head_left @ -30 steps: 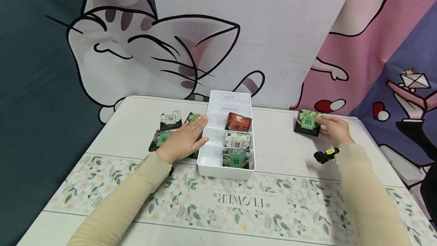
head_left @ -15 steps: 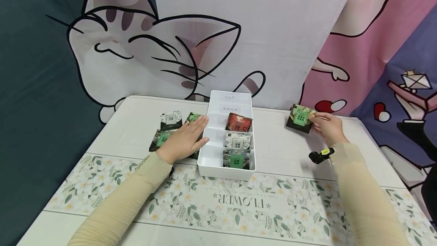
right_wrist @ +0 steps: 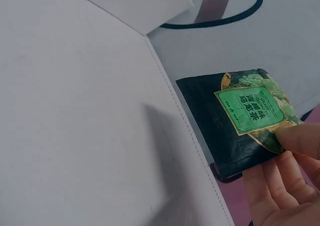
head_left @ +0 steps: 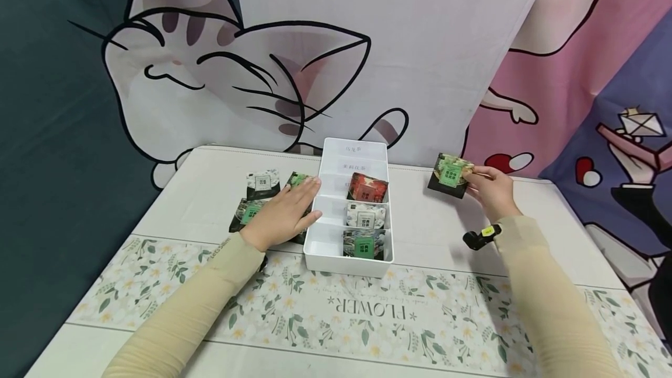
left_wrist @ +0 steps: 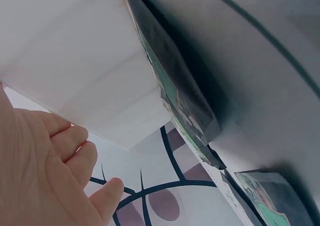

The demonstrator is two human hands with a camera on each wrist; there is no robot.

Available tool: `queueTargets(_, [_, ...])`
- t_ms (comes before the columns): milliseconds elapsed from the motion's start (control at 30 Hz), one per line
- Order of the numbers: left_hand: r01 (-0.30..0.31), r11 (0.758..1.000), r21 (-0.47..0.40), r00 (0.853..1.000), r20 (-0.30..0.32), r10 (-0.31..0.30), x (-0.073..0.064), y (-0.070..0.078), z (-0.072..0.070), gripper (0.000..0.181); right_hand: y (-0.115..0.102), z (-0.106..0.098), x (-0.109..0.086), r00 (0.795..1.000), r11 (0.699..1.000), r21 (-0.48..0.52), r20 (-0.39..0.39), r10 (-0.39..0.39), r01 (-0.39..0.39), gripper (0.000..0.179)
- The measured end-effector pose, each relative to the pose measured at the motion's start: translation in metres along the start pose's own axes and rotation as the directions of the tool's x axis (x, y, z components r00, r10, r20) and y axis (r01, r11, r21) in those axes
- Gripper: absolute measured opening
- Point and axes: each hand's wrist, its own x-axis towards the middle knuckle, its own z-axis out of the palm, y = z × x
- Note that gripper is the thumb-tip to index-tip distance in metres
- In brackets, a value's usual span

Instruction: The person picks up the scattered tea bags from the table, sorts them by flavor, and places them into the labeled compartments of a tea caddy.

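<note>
Between thumb and fingers, my right hand point(head_left: 492, 192) pinches a green and black tea bag sachet point(right_wrist: 240, 123) above the right part of the table; its label reads grape oolong tea. My left hand point(head_left: 283, 214) lies with straight fingers along the left rim of a white divided box point(head_left: 322, 244). Upright in the box's right side stand a red sachet point(head_left: 367, 188), a white sachet point(head_left: 366, 216) and a dark green sachet point(head_left: 363, 245). The two rear compartments show handwritten labels. In the left wrist view the left fingers point(left_wrist: 75, 141) are beside the box wall.
Left of the box lie a white and black sachet point(head_left: 263, 184), a green sachet point(head_left: 297, 179) and a dark sachet point(head_left: 244, 214), partly hidden by the left hand. A flower-printed cloth point(head_left: 420, 314) covers the table. A cartoon cat curtain point(head_left: 210, 86) hangs behind.
My right hand has carried the green sachet leftward and slightly up, towards the box. The left hand and the box stay in place.
</note>
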Motion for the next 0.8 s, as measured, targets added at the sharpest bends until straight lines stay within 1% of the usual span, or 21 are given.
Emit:
queueTargets(167, [0.004, 1.000, -0.004, 1.000, 0.005, -0.004, 0.000, 0.001, -0.001, 0.069, 0.003, 0.007, 0.006, 1.000, 0.999, -0.032, -0.016, -0.021, 0.020, 0.015])
queueTargets(333, [0.004, 1.000, -0.004, 1.000, 0.005, -0.004, -0.001, 0.001, -0.003, 0.069, 0.003, 0.016, 0.008, 0.999, 0.999, -0.019, -0.021, -0.043, 0.043, 0.014])
queueTargets(533, [0.000, 1.000, -0.005, 1.000, -0.001, 0.000, -0.001, 0.002, -0.003, 0.069, 0.002, 0.026, 0.005, 0.999, 0.999, -0.021, -0.001, -0.037, 0.037, 0.015])
queueTargets(700, [0.014, 1.000, -0.009, 1.000, 0.020, -0.014, 0.000, 0.002, -0.002, 0.070, 0.001, 0.035, 0.000, 0.999, 0.999, 0.000, 0.020, -0.033, 0.033, 0.015])
queueTargets(800, [0.023, 1.000, -0.005, 0.999, 0.030, -0.023, 0.000, 0.002, -0.002, 0.070, -0.001, 0.042, -0.001, 0.999, 1.000, -0.007, 0.035, -0.025, 0.025, 0.014])
